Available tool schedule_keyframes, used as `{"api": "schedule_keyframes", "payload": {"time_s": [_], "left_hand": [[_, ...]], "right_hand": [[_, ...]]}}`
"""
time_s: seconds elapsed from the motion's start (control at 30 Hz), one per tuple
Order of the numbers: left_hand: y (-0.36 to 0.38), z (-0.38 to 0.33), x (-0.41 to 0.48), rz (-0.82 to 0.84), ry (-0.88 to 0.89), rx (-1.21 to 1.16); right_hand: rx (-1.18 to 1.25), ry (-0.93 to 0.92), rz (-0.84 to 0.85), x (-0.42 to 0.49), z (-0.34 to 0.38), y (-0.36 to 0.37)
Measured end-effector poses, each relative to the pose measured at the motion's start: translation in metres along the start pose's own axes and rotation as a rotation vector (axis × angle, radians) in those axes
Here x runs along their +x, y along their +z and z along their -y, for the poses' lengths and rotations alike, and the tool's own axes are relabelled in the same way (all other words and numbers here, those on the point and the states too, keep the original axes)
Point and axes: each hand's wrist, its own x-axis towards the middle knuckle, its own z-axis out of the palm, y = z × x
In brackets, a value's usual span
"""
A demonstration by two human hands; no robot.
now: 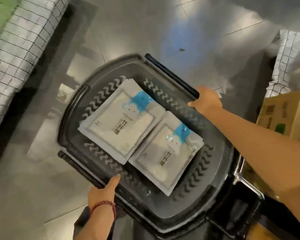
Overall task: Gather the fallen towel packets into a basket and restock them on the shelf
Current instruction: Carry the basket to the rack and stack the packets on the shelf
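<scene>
A dark plastic basket (pixel 73 118) fills the middle of the head view, above a grey tiled floor. Inside it lie two stacks of white towel packets with blue tops: one stack at upper left (pixel 116 122), the other at lower right (pixel 166 158). My left hand (pixel 102 193) grips the basket's near left rim, thumb stretched along the edge; a red bead bracelet circles the wrist. My right hand (pixel 206 101) grips the far right rim beside the folded handle (pixel 171 75).
Wire-grid shelving with white goods runs along the left (pixel 19 49) and stands at the far right (pixel 291 54). A cardboard box (pixel 284 113) sits at the right, behind my right forearm. The view is motion-blurred.
</scene>
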Motion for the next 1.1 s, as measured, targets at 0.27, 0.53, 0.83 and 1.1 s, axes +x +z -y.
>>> {"api": "schedule_keyframes", "payload": {"time_s": [0.27,0.53,0.83,1.1], "left_hand": [[-0.013,-0.018,-0.013,0.100,0.178,0.060],[-0.072,-0.091,0.006,0.118,1.351,1.155],[-0.078,-0.114,0.049,0.284,1.579,1.676],[-0.069,-0.055,0.045,0.396,1.433,1.644]], "right_hand": [[0.186,-0.252,-0.183,-0.100,0.034,0.042],[0.241,-0.239,0.507,-0.232,0.075,0.126],[-0.038,-0.187,0.429,-0.239,0.114,0.172],[-0.096,-0.254,0.444,-0.267,0.067,0.174]]}}
